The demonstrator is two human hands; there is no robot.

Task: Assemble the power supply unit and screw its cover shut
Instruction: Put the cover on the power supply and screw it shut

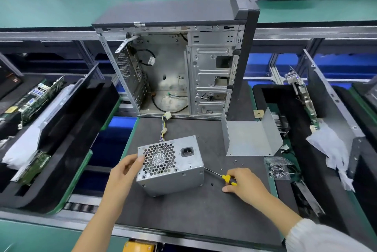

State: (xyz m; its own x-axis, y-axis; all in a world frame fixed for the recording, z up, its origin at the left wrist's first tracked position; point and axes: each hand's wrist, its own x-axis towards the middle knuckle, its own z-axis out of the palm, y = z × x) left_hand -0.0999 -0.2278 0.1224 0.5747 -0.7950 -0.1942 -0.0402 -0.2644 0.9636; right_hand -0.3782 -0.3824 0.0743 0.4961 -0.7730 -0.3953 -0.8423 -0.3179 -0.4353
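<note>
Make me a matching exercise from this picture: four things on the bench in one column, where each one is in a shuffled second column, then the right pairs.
Things
1. power supply unit
2. screwdriver
3. bent metal cover
4. computer case

Places
A. lies open-side up on the mat, right of the unit, untouched
B. stands upright at the back of the mat, side open
C. steadied at its left edge by the left hand
D. held by its yellow handle in the right hand, its tip toward the unit

Pairs: 1-C, 2-D, 3-A, 4-B
</note>
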